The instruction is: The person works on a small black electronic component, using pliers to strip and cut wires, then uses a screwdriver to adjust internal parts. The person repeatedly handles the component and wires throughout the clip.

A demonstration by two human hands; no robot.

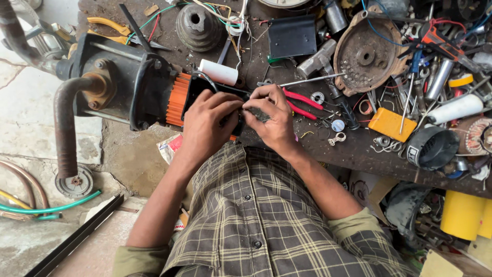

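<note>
Item: water pump motor [128, 87], black body with orange fins, lying on its side at the left end of a cluttered workbench [353, 149], rusty pipe elbow [64, 123] at its 9 o'clock.

Work in hand: a black box [205, 95] on the motor's side, at the motor's 3 o'clock, stands open toward the person. Left hand [207, 125] is curled over the box, fingers bent inward, gripping its edge; what lies under the palm is hidden. Right hand [271, 115] is closed in a pinch on a small dark part [259, 114], held touching the left fingertips just at the box mouth.

Progress, as judged: the box looks opened and the motor's rusty end cover [366, 54] lies off, at 2 o'clock from the hands, so stripping down appears well under way. The small part is neither clearly seated nor clearly free; the fitting or removal is unfinished. Whether wires are joined cannot be told.

Packages and labels:
- White cylinder [219, 72], at 12 o'clock from the left hand, just beside the box; no label readable.
- Second white cylinder [456, 109], far at 3 o'clock.
- Orange-yellow flat block [392, 124], at 3 o'clock from the right hand.
- White and red wrapper [171, 146], at 8 o'clock, on the floor below the motor.
- Yellow tubs [464, 215], at 4 o'clock, under the bench.
- Red-handled pliers [302, 102], touching the right hand's far side.
</note>
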